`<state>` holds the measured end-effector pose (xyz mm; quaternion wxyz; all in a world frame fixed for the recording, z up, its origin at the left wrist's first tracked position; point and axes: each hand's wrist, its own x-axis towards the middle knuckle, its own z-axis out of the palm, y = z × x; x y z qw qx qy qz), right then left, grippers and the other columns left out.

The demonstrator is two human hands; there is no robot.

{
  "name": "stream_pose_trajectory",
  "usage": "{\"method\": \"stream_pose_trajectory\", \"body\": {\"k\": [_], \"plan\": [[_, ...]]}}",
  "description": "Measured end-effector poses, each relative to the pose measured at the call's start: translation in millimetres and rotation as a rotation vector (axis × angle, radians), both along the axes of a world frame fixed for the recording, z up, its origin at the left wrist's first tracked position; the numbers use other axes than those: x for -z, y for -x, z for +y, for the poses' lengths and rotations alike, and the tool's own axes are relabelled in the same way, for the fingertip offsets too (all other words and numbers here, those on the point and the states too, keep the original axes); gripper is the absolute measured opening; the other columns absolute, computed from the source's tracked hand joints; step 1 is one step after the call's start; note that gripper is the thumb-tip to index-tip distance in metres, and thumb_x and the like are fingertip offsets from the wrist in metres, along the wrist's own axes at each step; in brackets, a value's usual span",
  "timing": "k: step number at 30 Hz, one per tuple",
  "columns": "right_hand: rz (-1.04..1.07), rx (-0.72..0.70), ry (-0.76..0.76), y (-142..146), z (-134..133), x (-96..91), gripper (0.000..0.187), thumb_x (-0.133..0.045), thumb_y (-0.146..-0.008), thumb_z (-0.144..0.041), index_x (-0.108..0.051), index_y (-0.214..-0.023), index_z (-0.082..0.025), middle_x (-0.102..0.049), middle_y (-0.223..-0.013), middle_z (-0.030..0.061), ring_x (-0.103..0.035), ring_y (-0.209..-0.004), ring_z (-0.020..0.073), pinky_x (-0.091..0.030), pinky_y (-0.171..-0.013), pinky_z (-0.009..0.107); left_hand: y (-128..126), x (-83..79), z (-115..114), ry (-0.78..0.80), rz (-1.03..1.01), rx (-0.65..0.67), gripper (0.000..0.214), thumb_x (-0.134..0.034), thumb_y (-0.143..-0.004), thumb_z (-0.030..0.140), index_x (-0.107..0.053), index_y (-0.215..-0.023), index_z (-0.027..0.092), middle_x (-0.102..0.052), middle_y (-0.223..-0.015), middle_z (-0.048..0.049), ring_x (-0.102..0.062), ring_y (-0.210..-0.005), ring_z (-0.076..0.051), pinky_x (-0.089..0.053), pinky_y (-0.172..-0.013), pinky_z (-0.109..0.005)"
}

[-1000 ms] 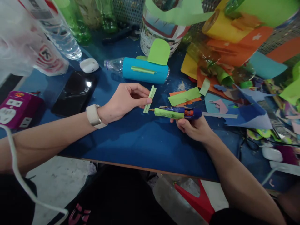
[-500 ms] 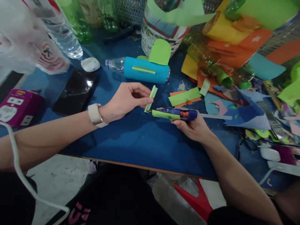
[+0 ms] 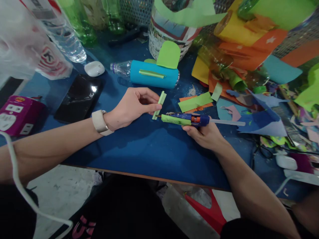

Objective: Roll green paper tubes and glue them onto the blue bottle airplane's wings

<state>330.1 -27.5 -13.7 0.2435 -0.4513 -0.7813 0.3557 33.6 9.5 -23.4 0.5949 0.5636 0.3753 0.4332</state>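
Observation:
My left hand point(image 3: 139, 104) pinches a folded light-green paper strip point(image 3: 161, 99) between thumb and fingers above the blue table. A blue glue gun point(image 3: 180, 119) with green paper along its side is gripped in my right hand point(image 3: 205, 132). A clear glue stick point(image 3: 228, 122) juts from its back end, and the nozzle is close to the strip's lower end; whether they touch I cannot tell. Beyond my hands a plastic bottle wrapped in blue paper point(image 3: 152, 81) lies on its side, with a green strip point(image 3: 151, 74) along it and a rounded green paper piece point(image 3: 168, 54) standing up behind.
A black phone point(image 3: 76, 98), a white earbud case point(image 3: 94, 68) and a purple power socket point(image 3: 21, 114) lie to the left. Green and orange strips point(image 3: 195, 102) are right of centre. Paper scraps point(image 3: 264, 113) crowd the right side. A papered bucket point(image 3: 171, 33) stands at the back.
The glue gun's nozzle has shifted slightly against the strip's lower end. Both hands keep their grips; the whole view has slid a little to the left.

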Motion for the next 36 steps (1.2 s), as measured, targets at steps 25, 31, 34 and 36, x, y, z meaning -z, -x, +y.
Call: {"method": "stream_pose_trajectory", "body": {"k": [25,31,34,36], "plan": [[0.168,0.169,0.049,-0.3,-1.1,10.4,0.07,-0.069,-0.097,-0.089,-0.058,-0.07,-0.025,-0.052,-0.048,-0.0012,-0.047,-0.04,0.0143,-0.039,-0.042,0.033,2.6,-2.1,0.3,-0.022,0.077,0.052,0.04,-0.11,-0.077,0.045,-0.087,-0.095,0.017,-0.085,-0.089,-0.0095,-0.081,-0.076,-0.022,-0.071,-0.072,-0.034],[0.156,0.208,0.03,-0.4,-0.6,11.3,0.071,-0.065,-0.1,-0.088,-0.055,-0.069,-0.025,-0.05,-0.046,-0.0022,-0.046,-0.04,0.0136,-0.036,-0.043,0.033,4.2,1.0,0.3,-0.031,0.1,0.055,0.041,-0.108,-0.079,0.049,-0.088,-0.098,0.019,-0.085,-0.09,-0.0089,-0.082,-0.079,-0.023,-0.072,-0.075,-0.036],[0.173,0.212,0.034,0.2,-0.3,10.5,0.072,-0.066,-0.1,-0.088,-0.053,-0.068,-0.025,-0.05,-0.046,-0.0021,-0.046,-0.039,0.0132,-0.036,-0.043,0.033,3.8,-0.4,-0.3,-0.031,0.118,0.055,0.042,-0.109,-0.078,0.049,-0.088,-0.099,0.019,-0.085,-0.091,-0.0086,-0.082,-0.08,-0.022,-0.072,-0.077,-0.035],[0.182,0.217,0.038,0.4,0.1,9.8,0.072,-0.068,-0.099,-0.088,-0.052,-0.067,-0.025,-0.051,-0.047,-0.0019,-0.046,-0.039,0.0134,-0.035,-0.042,0.033,3.3,-2.4,-0.6,-0.025,0.121,0.06,0.041,-0.109,-0.078,0.047,-0.087,-0.098,0.019,-0.085,-0.091,-0.0086,-0.082,-0.08,-0.022,-0.072,-0.078,-0.035]]}}
